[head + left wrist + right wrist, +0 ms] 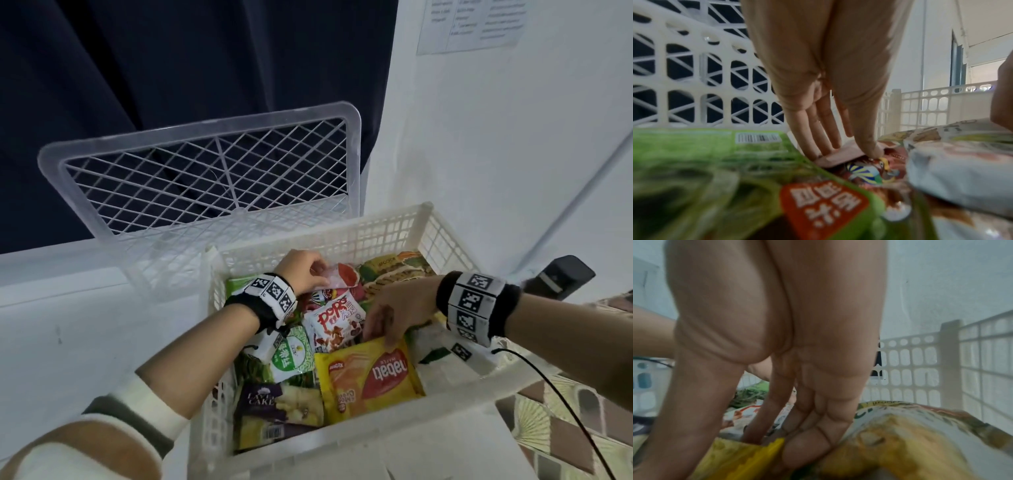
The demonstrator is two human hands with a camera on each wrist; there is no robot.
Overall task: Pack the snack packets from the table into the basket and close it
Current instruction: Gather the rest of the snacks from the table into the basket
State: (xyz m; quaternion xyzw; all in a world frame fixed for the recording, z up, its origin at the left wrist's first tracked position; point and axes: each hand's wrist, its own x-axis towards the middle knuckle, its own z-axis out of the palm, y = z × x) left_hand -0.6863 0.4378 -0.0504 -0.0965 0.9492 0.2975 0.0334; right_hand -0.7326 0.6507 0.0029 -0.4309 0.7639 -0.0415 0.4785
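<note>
The white plastic basket (pixel 342 236) stands open, with its lattice lid (pixel 212 171) leaning upright behind it. Several snack packets fill it. My left hand (pixel 308 270) reaches to the far side and pinches the edge of a pink and red packet (pixel 346 275). In the left wrist view, the left hand (pixel 851 149) holds that pink packet (pixel 838 157) between thumb and fingers, beside a green packet (pixel 715 162). My right hand (pixel 394 318) grips the top edge of the yellow nabati packet (pixel 373 373). In the right wrist view, the right hand (pixel 756 444) closes on the yellow packet (pixel 740 459).
Also in the basket are a white Pops packet (pixel 335 322), a green and white packet (pixel 294 353), a purple cake packet (pixel 274 411) and a large packet (pixel 394 270) at the back. A black device (pixel 561 274) and a cable (pixel 548 387) lie on the right, over a patterned cloth (pixel 582 428).
</note>
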